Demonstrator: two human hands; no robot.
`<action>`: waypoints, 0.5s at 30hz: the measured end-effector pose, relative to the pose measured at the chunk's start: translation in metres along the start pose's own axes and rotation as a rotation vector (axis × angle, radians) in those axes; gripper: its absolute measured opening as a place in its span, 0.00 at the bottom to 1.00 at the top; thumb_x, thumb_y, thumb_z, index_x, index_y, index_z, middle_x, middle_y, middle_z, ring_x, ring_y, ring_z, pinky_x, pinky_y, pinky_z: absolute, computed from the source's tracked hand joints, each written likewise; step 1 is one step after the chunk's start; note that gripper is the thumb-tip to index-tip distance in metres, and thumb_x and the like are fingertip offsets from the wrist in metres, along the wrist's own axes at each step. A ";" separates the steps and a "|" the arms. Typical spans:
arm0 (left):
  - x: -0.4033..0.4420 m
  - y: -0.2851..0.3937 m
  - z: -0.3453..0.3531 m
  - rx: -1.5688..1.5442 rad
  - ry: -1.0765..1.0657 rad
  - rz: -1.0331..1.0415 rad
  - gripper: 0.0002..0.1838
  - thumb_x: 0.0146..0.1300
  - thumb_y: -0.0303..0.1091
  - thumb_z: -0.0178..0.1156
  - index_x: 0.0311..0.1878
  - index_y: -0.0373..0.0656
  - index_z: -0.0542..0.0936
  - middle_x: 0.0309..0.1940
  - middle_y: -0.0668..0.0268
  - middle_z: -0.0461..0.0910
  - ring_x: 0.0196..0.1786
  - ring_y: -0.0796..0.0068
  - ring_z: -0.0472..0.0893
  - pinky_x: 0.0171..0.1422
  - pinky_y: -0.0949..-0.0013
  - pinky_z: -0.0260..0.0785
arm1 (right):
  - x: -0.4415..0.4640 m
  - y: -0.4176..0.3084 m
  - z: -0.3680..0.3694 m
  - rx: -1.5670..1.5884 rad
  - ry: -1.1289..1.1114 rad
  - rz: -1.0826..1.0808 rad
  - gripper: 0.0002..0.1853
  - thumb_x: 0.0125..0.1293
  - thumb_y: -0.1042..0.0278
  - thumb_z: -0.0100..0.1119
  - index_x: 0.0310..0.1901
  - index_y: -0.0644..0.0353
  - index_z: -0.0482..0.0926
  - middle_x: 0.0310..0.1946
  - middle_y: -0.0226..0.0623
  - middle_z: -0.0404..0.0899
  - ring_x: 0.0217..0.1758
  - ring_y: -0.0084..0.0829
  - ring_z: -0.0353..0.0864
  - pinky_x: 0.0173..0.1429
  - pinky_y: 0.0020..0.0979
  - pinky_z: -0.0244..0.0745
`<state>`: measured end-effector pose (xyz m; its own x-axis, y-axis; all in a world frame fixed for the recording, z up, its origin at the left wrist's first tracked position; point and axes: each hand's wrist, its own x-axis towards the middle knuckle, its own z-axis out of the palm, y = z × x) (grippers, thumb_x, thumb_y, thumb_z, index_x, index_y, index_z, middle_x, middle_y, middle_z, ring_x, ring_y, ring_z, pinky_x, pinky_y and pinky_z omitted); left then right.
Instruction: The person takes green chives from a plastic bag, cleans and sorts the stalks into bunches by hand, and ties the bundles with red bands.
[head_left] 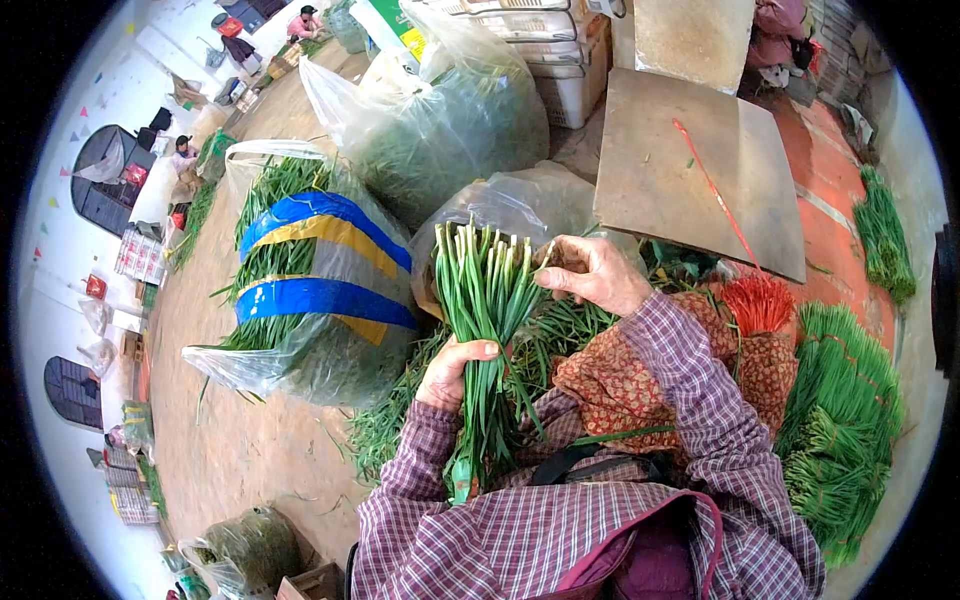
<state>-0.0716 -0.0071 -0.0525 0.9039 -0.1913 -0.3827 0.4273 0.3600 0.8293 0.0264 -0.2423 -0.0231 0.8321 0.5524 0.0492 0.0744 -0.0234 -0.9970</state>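
Note:
My left hand (452,375) is wrapped round a bundle of long green stalks (480,300), whose pale cut ends point up and whose leaves hang down toward my lap. At the upper right of the bundle is my right hand (598,272), its fingers bent together beside the pale ends; whatever its fingertips hold is too small to make out. Loose green leaves (570,335) lie behind and below the bundle. A patterned red-brown cloth (615,385) covers my lap under my right forearm.
Bags of greens (450,125) stand ahead, one with blue and yellow bands (325,265) at left. A board (700,170) bears a red strip. Red ties (757,303) and tied green bundles (840,430) lie at right. Other people (304,24) sit far off.

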 end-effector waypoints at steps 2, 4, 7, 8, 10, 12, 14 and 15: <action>0.001 -0.002 0.000 0.010 -0.004 0.021 0.25 0.45 0.37 0.66 0.46 0.32 0.75 0.27 0.58 0.78 0.25 0.68 0.78 0.30 0.69 0.73 | 0.003 0.005 0.003 -0.078 0.024 -0.093 0.14 0.62 0.59 0.63 0.37 0.63 0.79 0.25 0.26 0.77 0.29 0.15 0.72 0.35 0.24 0.69; 0.003 -0.004 -0.002 0.061 0.000 0.029 0.25 0.45 0.36 0.67 0.46 0.32 0.75 0.28 0.58 0.79 0.26 0.67 0.78 0.30 0.69 0.73 | 0.002 0.006 0.002 -0.051 0.061 -0.079 0.14 0.62 0.59 0.63 0.37 0.64 0.80 0.25 0.26 0.78 0.28 0.15 0.72 0.35 0.24 0.69; 0.003 -0.004 0.003 0.057 0.016 0.028 0.25 0.44 0.35 0.67 0.46 0.32 0.75 0.28 0.58 0.79 0.26 0.67 0.78 0.30 0.68 0.73 | 0.003 -0.002 0.001 -0.025 0.167 -0.027 0.13 0.63 0.61 0.62 0.37 0.65 0.80 0.26 0.26 0.79 0.28 0.16 0.74 0.34 0.23 0.70; 0.003 -0.003 0.006 0.039 0.003 0.033 0.26 0.44 0.35 0.67 0.46 0.32 0.75 0.29 0.58 0.79 0.26 0.67 0.78 0.29 0.68 0.73 | 0.004 -0.003 0.000 -0.032 0.181 -0.035 0.13 0.63 0.60 0.62 0.37 0.64 0.81 0.26 0.26 0.79 0.27 0.16 0.74 0.33 0.22 0.70; 0.004 -0.002 0.005 0.036 0.002 0.043 0.26 0.44 0.35 0.67 0.47 0.32 0.75 0.29 0.58 0.79 0.26 0.67 0.78 0.30 0.68 0.73 | 0.009 0.003 -0.001 0.042 0.228 -0.050 0.11 0.63 0.61 0.62 0.36 0.60 0.82 0.25 0.26 0.79 0.25 0.15 0.75 0.30 0.21 0.73; 0.004 -0.002 0.005 0.030 0.002 0.055 0.26 0.44 0.34 0.67 0.48 0.32 0.75 0.30 0.58 0.79 0.27 0.67 0.79 0.30 0.68 0.74 | 0.013 0.000 -0.015 0.256 0.314 -0.014 0.10 0.64 0.60 0.61 0.36 0.59 0.81 0.25 0.26 0.80 0.25 0.16 0.76 0.30 0.22 0.74; -0.001 -0.001 0.002 0.087 0.003 0.049 0.26 0.44 0.32 0.67 0.49 0.33 0.75 0.31 0.59 0.80 0.30 0.68 0.80 0.33 0.69 0.75 | 0.021 0.007 -0.042 0.445 0.440 -0.022 0.11 0.64 0.59 0.60 0.35 0.58 0.81 0.26 0.27 0.80 0.25 0.16 0.78 0.29 0.22 0.76; -0.002 0.002 0.004 0.087 0.008 0.052 0.26 0.44 0.32 0.67 0.49 0.33 0.75 0.31 0.59 0.80 0.30 0.68 0.80 0.33 0.69 0.75 | 0.022 0.010 -0.053 0.416 0.482 -0.068 0.11 0.65 0.58 0.60 0.34 0.58 0.81 0.25 0.27 0.80 0.25 0.17 0.78 0.29 0.23 0.77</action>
<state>-0.0727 -0.0100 -0.0482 0.9250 -0.1668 -0.3413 0.3768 0.2889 0.8801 0.0745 -0.2743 -0.0285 0.9940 0.1027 0.0381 -0.0034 0.3769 -0.9263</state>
